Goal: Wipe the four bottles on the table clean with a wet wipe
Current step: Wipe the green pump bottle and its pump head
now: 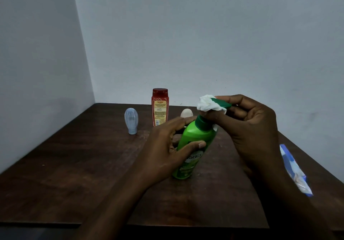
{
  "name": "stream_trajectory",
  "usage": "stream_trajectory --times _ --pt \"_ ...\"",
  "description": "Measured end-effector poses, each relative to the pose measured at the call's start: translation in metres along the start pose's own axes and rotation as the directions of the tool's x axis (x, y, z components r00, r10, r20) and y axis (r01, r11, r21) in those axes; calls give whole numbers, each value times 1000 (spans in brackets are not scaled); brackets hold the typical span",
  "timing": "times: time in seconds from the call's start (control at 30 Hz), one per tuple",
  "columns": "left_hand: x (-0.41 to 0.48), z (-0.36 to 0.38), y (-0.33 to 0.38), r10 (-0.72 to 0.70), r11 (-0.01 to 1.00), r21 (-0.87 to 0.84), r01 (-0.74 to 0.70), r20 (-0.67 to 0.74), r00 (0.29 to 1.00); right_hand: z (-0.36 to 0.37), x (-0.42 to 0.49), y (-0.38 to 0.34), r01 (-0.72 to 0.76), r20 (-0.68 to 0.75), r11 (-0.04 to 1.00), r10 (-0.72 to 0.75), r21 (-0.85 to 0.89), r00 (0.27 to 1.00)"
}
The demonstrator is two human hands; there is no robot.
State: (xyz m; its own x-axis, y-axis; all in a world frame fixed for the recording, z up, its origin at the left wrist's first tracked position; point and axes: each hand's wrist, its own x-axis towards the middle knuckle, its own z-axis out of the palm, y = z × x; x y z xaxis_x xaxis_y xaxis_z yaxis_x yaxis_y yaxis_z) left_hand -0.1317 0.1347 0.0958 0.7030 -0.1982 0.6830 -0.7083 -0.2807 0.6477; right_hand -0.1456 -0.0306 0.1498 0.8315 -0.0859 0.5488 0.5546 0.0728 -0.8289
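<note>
One head cam, wide-angle, looks fwd & down across the table [78, 174] toward a corner of the walls [204, 34]. Left hand [165, 146] & right hand [253, 128] close in, centre frame; table's far edge sits mid-height.

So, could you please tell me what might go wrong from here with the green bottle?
1. The green bottle leans tilted in the left hand with its flip cap apparently open while the right hand holds the wet wipe on it; contents might leak.
2. The wipe packet lies at the table edge beside the right forearm; it could be knocked off.
3. The blue bottle stands on its narrow end and may topple if bumped.
</note>
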Motion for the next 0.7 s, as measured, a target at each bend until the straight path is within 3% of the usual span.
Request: stream_trajectory --times 0.27,0.37,0.43,0.5,0.57,0.7 --pt "1 0 6 8 1000 -16 -8 8 1000 20 -34 19 -37 -225 990 67 137 972" --pt "2 0 5 1 1000 -18 -1 9 1000 24 -41 21 -52 -175 940 117 336 978" --pt "0 0 3 -23 999 -27 23 5 1000 21 -36 18 -147 -64 859 203 490 977" --pt "-1 0 1 -34 999 -41 34 4 999 19 -33 15 -196 4 859 220 472 975" --pt "-2 -1 1 -37 999 -31 37 1 999 24 -37 13 -113 -102 866 185 487 977" --pt "-2 -2 0 -37 999 -34 37 2 999 30 -42 12 1 -250 946 85 324 964"
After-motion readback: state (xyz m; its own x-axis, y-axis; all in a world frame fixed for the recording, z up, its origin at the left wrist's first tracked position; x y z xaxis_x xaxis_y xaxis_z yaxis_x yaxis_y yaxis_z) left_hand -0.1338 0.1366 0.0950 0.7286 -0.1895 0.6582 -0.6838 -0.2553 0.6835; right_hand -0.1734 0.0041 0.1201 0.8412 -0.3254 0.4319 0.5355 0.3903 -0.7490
